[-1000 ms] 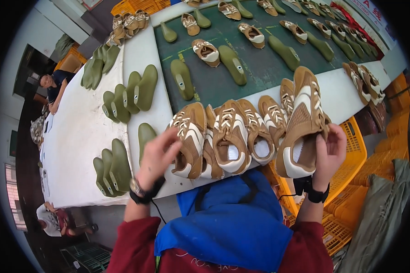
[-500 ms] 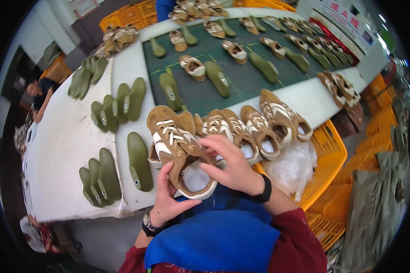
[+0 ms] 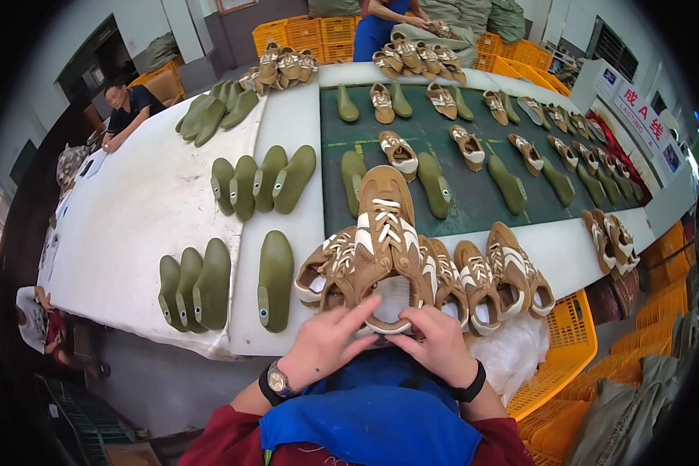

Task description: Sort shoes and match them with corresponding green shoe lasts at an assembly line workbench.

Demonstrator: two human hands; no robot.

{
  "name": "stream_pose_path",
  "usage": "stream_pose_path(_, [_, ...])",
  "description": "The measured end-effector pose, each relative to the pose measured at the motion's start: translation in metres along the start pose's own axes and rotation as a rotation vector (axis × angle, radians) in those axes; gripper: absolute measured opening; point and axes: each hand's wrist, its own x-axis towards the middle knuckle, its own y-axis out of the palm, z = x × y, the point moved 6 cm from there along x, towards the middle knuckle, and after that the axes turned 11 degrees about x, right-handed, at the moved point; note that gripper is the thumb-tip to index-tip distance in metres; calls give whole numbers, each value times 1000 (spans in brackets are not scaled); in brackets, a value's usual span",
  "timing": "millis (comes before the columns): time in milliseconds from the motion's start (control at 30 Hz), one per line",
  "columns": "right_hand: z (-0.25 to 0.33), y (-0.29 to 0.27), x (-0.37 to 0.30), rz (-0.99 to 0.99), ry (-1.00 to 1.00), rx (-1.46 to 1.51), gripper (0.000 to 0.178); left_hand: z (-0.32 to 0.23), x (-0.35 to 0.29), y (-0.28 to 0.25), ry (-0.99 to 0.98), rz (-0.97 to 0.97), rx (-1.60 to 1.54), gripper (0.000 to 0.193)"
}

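At the near edge of the worktop (image 3: pixel 147 210), a tan-and-white shoe (image 3: pixel 386 217) is held up, its toe pointing to the far side and its opening facing the person. The left hand (image 3: pixel 322 343) is clamped on the left of the heel, fingertips at the opening's rim; the right hand (image 3: pixel 440 346) is clamped on the right of the heel. Half a second ago the shoe sat farther left with its toe slanted leftward and the right hand across its side; now it points straight away from the body, with a hand on either side. The view has shifted too, and a person in blue (image 3: pixel 377 33) at the far edge shows more fully. Close behind the held shoe, a row of shoes (image 3: pixel 481 287) crowds the near strip on both sides. To the left, a narrow white gap separates the row from a single green form (image 3: pixel 276 272); past three green forms (image 3: pixel 202 287), white surface spreads out to the left edge. Rightward, the white strip runs on to a cluster of shoes (image 3: pixel 610 241). Beyond the row lies the green panel (image 3: pixel 470 198); whether the toe reaches over it cannot be told. Beside the near edge at right, an orange crate (image 3: pixel 576 349) and clear plastic (image 3: pixel 520 342) take up room.
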Motion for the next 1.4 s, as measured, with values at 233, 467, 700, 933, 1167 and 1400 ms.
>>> stream_pose_path(233, [6, -3, 4, 64, -69, 51, 46, 10, 2, -1, -93, -84, -155, 32])
stream_pose_path(467, [-105, -145, -52, -517, 201, -438, 40, 50, -18, -19, -301, -223, -63, 36])
stream_pose_path(700, [-225, -213, -109, -327, 746, -629, 75, 80, -35, -26, -461, -307, -168, 30])
stream_pose_path(933, [-219, -167, -84, -233, 867, -734, 85, 81, -44, -20, -485, -406, -274, 28])
stream_pose_path(1167, [-260, -202, -107, -408, 940, -814, 71, 83, -45, -19, -461, -369, -254, 30])
stream_pose_path(1400, [-162, -122, -48, -274, 258, -598, 71, 87, -51, -16, -498, -375, -241, 32])
